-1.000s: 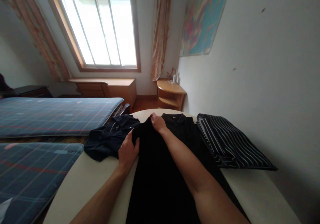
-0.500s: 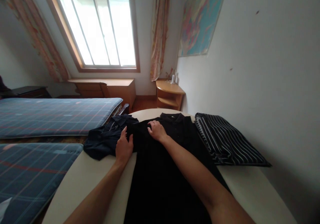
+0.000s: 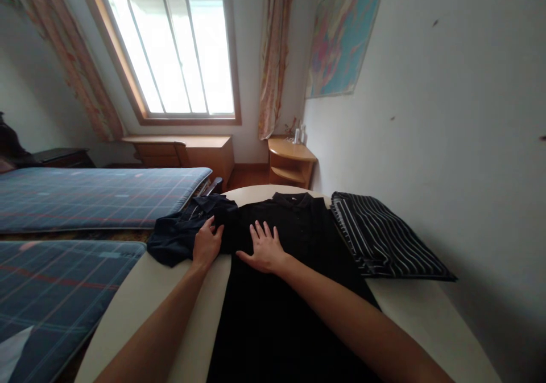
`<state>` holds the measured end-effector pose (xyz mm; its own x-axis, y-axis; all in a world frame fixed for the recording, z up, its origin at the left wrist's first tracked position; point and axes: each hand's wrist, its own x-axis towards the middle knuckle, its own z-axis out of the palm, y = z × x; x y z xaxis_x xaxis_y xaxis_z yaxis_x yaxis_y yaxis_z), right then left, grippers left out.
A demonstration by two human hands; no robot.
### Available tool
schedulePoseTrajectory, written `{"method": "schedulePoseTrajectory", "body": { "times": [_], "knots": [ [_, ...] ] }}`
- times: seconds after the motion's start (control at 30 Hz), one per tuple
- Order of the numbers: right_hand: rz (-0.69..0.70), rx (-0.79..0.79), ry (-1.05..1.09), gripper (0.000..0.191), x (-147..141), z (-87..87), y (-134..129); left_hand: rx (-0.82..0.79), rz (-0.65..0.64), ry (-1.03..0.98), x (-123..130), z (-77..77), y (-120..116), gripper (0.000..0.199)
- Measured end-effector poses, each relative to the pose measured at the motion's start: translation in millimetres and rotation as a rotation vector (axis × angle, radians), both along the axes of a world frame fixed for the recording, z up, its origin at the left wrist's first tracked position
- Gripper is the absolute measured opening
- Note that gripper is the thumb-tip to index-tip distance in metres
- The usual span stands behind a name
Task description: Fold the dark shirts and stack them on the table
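Observation:
A black polo shirt (image 3: 294,309) lies spread on the pale round-edged table, collar at the far side. My right hand (image 3: 265,251) rests flat on its upper left part, fingers spread. At the end of its left sleeve, my left hand (image 3: 207,243) has thumb and fingers curled around the sleeve edge, with dark cloth between them. A crumpled navy garment (image 3: 170,235) lies just left of that hand, partly under the sleeve. To the right of the shirt sits a folded black cloth with white stripes (image 3: 388,241).
The table (image 3: 166,297) carries all the clothes. Beds with blue plaid mattresses (image 3: 106,198) stand on the left, close to the table edge. A white wall (image 3: 469,144) runs along the right. Beyond are a wooden desk (image 3: 209,149) and a corner shelf (image 3: 292,151).
My right hand has come nearer to me across the shirt and flattened out, its fingers now spread. My left hand has stayed by the sleeve end, its fingers drawn closer together.

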<state>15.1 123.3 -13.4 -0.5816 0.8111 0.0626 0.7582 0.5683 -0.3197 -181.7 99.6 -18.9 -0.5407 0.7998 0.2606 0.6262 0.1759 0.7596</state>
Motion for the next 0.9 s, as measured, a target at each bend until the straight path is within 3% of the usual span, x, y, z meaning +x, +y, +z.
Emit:
{"method": "schedulePoseTrajectory", "body": {
  "times": [0.17,0.3,0.37,0.47,0.6,0.73,0.8,0.9],
  "knots": [
    [0.073,-0.029,0.024,0.099,-3,-2.3,-42,0.026,-0.025,0.001,6,5.9,-4,0.038],
    [0.145,-0.029,0.113,0.084,-3,-0.1,-50,0.103,-0.062,0.051,14,14.3,-7,0.032],
    [0.121,-0.070,0.205,0.067,-1,4.0,-39,0.130,-0.096,0.091,22,19.6,-9,0.032],
    [-0.072,-0.168,0.367,0.050,5,12.8,-10,0.149,-0.181,0.186,39,25.7,-15,0.032],
    [-0.254,-0.242,0.531,0.052,17,22.1,29,0.119,-0.391,0.378,63,24.4,-27,0.034],
    [-0.393,-0.320,0.604,0.064,28,19.0,45,0.084,-0.651,0.539,75,18.2,-36,0.032],
    [-0.375,-0.285,0.603,0.058,35,13.1,47,0.097,-0.662,0.554,76,17.1,-39,0.030],
    [-0.280,-0.235,0.610,0.047,45,5.3,51,0.079,-0.530,0.531,75,18.8,-44,0.028]
  ]
}}
